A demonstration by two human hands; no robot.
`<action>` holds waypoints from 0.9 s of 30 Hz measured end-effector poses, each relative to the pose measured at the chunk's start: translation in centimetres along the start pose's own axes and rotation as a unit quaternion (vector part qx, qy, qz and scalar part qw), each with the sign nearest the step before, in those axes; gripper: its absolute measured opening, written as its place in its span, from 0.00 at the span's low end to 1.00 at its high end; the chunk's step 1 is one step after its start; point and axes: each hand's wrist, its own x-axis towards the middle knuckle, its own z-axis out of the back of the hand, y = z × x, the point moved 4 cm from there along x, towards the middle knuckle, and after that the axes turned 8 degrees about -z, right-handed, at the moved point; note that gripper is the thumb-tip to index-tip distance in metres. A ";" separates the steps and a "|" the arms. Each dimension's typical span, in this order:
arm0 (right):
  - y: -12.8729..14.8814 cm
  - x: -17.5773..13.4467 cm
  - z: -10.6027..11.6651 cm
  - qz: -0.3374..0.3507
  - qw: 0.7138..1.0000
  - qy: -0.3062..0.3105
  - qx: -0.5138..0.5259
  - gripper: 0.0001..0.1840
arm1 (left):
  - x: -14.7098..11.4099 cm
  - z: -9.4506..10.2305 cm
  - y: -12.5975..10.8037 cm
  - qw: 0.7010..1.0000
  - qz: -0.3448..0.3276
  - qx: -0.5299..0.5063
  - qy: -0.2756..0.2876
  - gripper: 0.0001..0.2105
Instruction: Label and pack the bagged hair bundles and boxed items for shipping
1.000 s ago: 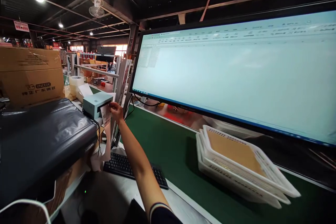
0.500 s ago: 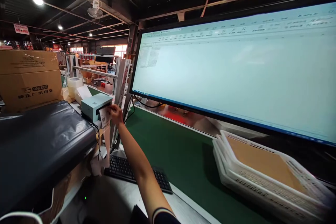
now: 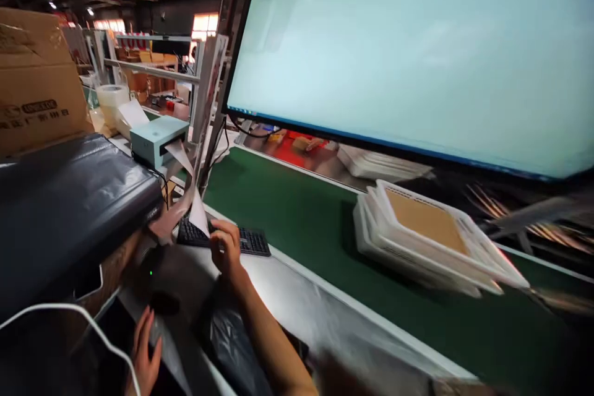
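Note:
My right hand (image 3: pixel 226 247) is closed at the loose end of a paper label strip (image 3: pixel 198 213), above the black keyboard (image 3: pixel 253 242). The strip runs down from the front slot of a pale blue label printer (image 3: pixel 159 138), twisting on its way. More paper hangs in a pinkish, shaded fold below the printer. Low in the view, my left hand (image 3: pixel 146 352) is held with its fingers stretched and apart, nothing in them. Near it lie dark plastic bags (image 3: pixel 236 340), partly behind my right forearm.
A large monitor (image 3: pixel 394 62) stands over a green belt surface (image 3: pixel 297 198). Stacked white plastic trays (image 3: pixel 417 241) sit on the green surface. At left are a black-wrapped stack (image 3: pixel 74 198), a cardboard box (image 3: pixel 37 86) and a tape roll (image 3: pixel 112 99). A white cable (image 3: pixel 88 317) crosses the lower left.
My right hand has drawn the label strip down and away from the printer slot, towards me. My left hand has come into view at the bottom. The view has tilted downward.

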 end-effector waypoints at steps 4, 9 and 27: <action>5.9 -12.9 6.8 -0.046 0.992 0.091 -0.070 0.09 | 1.2 6.8 -7.8 0.952 -0.170 0.050 -0.252 0.49; 10.6 -22.6 12.0 -0.149 0.943 0.274 -0.119 0.06 | 4.0 5.3 -15.0 0.941 -0.337 -0.018 0.022 0.10; 6.3 -36.0 14.0 -0.796 0.530 0.034 0.291 0.29 | 7.3 -6.4 -17.0 0.940 -0.074 -0.275 0.187 0.09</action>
